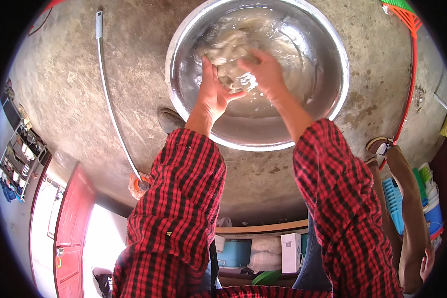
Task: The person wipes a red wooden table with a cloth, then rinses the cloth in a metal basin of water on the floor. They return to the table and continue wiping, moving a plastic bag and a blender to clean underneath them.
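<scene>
A large round metal basin [253, 147] holds cloudy water and stands on the concrete floor. Both of my hands are inside it, wet, in red and black checked sleeves. My left hand [213, 91] is on the basin's left side, palm turned inward, thumb held away from the raised fingers. Opposite it, my right hand [267, 74] is blurred, its fingers bent toward the left. Between and beyond the hands lies a pale, rumpled mass [231, 44] in the stirred water; blur hides whether it is cloth. Whether the right fingers grip any of it cannot be seen.
A mop with a metal handle [106, 82] lies on the left. At right are a red broom handle [413, 85] and another person's brown-trousered leg [411, 208], beside a blue basket [393, 201]. Behind me a shelf [260, 226] holds boxes; a red door [72, 238] stands ajar.
</scene>
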The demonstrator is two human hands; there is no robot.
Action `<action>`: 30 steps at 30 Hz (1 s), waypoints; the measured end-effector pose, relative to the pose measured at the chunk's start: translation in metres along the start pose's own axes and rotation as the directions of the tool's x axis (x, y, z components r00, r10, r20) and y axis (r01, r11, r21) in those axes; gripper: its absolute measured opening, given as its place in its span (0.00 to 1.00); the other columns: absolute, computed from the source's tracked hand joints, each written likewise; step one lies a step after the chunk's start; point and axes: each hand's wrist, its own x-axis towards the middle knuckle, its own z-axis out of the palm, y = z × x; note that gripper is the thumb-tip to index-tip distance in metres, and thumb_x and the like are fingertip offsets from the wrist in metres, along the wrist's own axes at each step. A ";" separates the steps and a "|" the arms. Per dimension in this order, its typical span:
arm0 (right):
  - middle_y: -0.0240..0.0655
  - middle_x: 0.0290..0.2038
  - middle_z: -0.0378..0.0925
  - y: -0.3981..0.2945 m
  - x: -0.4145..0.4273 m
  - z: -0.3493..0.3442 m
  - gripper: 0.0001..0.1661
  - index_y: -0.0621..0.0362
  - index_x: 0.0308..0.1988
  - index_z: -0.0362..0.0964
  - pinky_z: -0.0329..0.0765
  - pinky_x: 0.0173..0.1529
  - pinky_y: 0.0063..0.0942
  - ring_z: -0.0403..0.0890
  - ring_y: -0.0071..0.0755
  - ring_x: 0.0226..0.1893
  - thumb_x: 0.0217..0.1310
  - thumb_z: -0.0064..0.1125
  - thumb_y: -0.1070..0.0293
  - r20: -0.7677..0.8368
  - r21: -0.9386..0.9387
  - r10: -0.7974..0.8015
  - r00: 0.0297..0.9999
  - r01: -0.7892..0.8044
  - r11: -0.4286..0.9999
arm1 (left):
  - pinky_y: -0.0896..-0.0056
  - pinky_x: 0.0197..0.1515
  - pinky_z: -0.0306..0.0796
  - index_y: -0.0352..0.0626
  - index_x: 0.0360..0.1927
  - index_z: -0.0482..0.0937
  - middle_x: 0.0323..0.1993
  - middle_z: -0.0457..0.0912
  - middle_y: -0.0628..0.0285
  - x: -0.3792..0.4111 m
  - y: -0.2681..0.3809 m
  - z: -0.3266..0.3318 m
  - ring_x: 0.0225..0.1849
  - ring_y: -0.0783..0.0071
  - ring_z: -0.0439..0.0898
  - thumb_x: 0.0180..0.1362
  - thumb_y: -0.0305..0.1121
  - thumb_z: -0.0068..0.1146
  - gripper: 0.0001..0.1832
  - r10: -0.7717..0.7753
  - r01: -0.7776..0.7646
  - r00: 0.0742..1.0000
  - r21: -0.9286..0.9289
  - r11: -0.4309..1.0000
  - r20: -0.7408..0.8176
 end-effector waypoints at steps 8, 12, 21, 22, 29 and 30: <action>0.38 0.31 0.69 -0.091 -0.120 0.006 0.17 0.65 0.28 0.74 0.69 0.39 0.30 0.73 0.36 0.35 0.46 0.70 0.63 0.208 0.044 -0.177 0.962 0.172 0.984 | 0.56 0.65 0.56 0.49 0.68 0.55 0.64 0.63 0.61 -0.023 -0.015 -0.013 0.64 0.67 0.63 0.65 0.58 0.39 0.35 0.053 0.015 0.961 -0.239 0.971 0.273; 0.40 0.26 0.70 -0.099 -0.120 0.011 0.12 0.65 0.26 0.72 0.71 0.34 0.33 0.75 0.40 0.29 0.49 0.65 0.68 0.003 0.008 -0.286 0.958 0.286 0.958 | 0.69 0.49 0.70 0.40 0.57 0.68 0.50 0.75 0.59 -0.030 -0.033 -0.005 0.49 0.70 0.74 0.68 0.43 0.38 0.21 0.269 0.291 0.690 -0.598 0.747 0.672; 0.42 0.29 0.74 -0.061 -0.072 0.009 0.09 0.62 0.32 0.73 0.73 0.30 0.33 0.76 0.45 0.26 0.50 0.60 0.69 -0.076 -0.060 -0.374 0.924 0.370 0.927 | 0.71 0.37 0.70 0.44 0.38 0.73 0.32 0.75 0.65 -0.020 -0.051 0.009 0.35 0.70 0.76 0.57 0.31 0.50 0.06 0.459 -0.476 0.879 0.264 0.839 0.129; 0.45 0.26 0.74 -0.057 -0.068 0.012 0.10 0.64 0.27 0.73 0.72 0.28 0.35 0.75 0.48 0.23 0.53 0.60 0.68 -0.161 -0.069 -0.345 0.925 0.338 0.939 | 0.70 0.38 0.71 0.44 0.40 0.72 0.34 0.75 0.64 -0.021 -0.050 0.015 0.36 0.70 0.76 0.60 0.35 0.47 0.08 0.345 -0.344 0.938 0.091 0.935 0.004; 0.42 0.23 0.75 -0.009 -0.023 -0.003 0.16 0.63 0.32 0.75 0.71 0.29 0.31 0.75 0.32 0.25 0.59 0.56 0.59 -0.143 0.011 0.068 0.987 -0.067 0.998 | 0.68 0.35 0.76 0.45 0.49 0.71 0.34 0.78 0.67 -0.036 -0.035 0.037 0.34 0.74 0.79 0.66 0.48 0.43 0.19 0.056 -0.093 0.942 -0.098 0.991 -0.331; 0.46 0.25 0.76 -0.013 -0.017 -0.025 0.17 0.62 0.34 0.76 0.72 0.33 0.35 0.76 0.41 0.27 0.60 0.55 0.57 -0.150 -0.187 0.083 0.985 -0.111 0.976 | 0.67 0.37 0.76 0.45 0.51 0.71 0.36 0.78 0.66 -0.039 -0.035 0.035 0.36 0.74 0.79 0.66 0.49 0.42 0.20 0.059 -0.075 0.952 -0.042 0.996 -0.299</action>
